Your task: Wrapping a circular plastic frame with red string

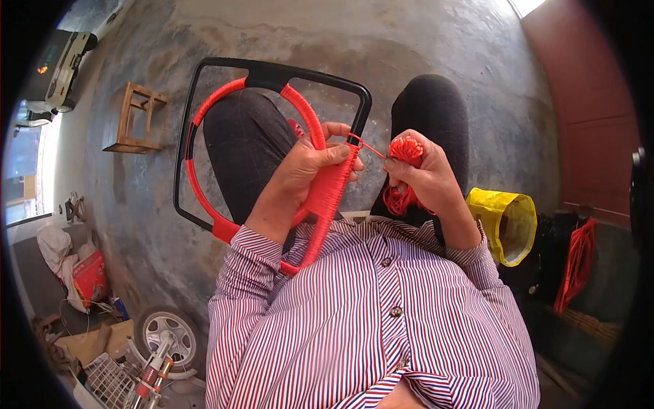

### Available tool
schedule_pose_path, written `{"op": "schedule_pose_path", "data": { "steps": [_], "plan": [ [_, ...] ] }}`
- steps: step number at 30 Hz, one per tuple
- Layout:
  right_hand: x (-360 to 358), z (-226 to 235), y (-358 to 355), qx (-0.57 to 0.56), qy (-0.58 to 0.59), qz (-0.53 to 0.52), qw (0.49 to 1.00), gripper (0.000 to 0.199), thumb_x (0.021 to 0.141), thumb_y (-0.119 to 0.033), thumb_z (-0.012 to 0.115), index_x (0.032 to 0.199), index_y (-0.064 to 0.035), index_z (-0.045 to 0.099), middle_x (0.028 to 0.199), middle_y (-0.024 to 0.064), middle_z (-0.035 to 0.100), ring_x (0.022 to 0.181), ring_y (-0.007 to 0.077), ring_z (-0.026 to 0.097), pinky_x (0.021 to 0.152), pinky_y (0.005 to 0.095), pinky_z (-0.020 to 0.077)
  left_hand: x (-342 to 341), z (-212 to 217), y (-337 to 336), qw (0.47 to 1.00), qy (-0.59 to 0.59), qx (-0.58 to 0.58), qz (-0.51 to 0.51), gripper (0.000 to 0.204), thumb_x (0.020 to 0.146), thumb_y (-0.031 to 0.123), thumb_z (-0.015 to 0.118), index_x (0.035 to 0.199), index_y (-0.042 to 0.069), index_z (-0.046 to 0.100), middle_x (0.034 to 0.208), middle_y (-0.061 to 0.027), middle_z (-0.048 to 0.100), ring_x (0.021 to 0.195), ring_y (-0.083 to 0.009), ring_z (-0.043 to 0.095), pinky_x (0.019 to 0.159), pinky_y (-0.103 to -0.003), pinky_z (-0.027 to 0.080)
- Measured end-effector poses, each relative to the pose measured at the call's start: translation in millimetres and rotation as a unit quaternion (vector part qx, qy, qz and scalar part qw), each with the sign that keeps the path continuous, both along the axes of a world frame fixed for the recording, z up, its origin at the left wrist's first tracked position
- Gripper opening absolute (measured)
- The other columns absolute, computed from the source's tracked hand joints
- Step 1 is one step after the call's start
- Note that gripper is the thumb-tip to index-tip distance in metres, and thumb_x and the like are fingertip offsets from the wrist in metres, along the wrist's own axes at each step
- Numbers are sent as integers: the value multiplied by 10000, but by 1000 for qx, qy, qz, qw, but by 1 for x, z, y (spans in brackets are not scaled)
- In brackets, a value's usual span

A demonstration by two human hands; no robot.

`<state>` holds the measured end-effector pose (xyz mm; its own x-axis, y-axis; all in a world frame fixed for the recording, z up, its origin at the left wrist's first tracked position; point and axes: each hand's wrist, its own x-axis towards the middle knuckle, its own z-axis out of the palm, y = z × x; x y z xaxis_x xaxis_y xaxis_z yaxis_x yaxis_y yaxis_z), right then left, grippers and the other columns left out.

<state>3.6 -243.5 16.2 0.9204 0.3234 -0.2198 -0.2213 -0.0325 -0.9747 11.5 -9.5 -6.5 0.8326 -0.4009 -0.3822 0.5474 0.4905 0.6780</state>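
A black frame (185,136) with rounded corners and a ring inside it rests across my lap, leaning on my left thigh. Red cord (327,194) is wound tightly over much of the ring and along part of the frame's right side. My left hand (310,163) grips that wrapped right side, thumb on top and fingers behind. My right hand (426,174) is closed around a bundle of red cord (406,148), with loose loops hanging below. From the bundle a strand (371,148) runs taut to the frame's right bar, just above the wound part.
A small wooden stool (136,119) lies on the concrete floor (300,34) at left. Right of me are a yellow bag (501,225) and more red cord (578,262). A wheel (167,337), a white basket (112,382) and bags (92,276) sit lower left.
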Motion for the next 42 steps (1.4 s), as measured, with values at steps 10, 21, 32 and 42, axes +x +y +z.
{"op": "schedule_pose_path", "data": {
  "steps": [10, 21, 32, 42],
  "plan": [
    [-20, 23, -13, 154, -25, -9, 988, 142, 879, 36, 672, 949, -12, 558, 693, 24, 594, 542, 80, 558, 509, 226, 447, 2, -3, 0, 1000, 11, -9, -4, 226, 944, 87, 669, 1128, 62, 541, 886, -225, 699, 725, -283, 733, 511, -421, 642],
    [-40, 31, -12, 216, 8, -14, 976, 187, 792, 85, 633, 939, -7, 564, 735, 11, 588, 567, 55, 542, 503, 215, 430, 4, -13, 0, 1000, 15, -1, -17, 171, 961, 100, 648, 1087, 61, 540, 899, -214, 693, 715, -278, 723, 493, -448, 634],
    [-11, 36, -141, 247, -108, -244, 932, 207, 867, -32, 556, 1073, -28, 576, 623, 33, 514, 428, 63, 360, 416, 241, 302, 7, -7, -1, 999, 39, 8, -13, 312, 955, 133, 655, 1196, 42, 480, 909, -210, 687, 708, -272, 720, 486, -451, 624],
    [-7, 23, -106, 7, -164, -319, 933, 403, 815, -65, 542, 1204, 17, 609, 992, 63, 612, 680, 64, 506, 605, 227, 434, 4, 2, -3, 999, 32, 10, -13, 376, 986, 187, 621, 1278, 5, 471, 958, -196, 689, 779, -258, 722, 525, -420, 633]
  ]
}}
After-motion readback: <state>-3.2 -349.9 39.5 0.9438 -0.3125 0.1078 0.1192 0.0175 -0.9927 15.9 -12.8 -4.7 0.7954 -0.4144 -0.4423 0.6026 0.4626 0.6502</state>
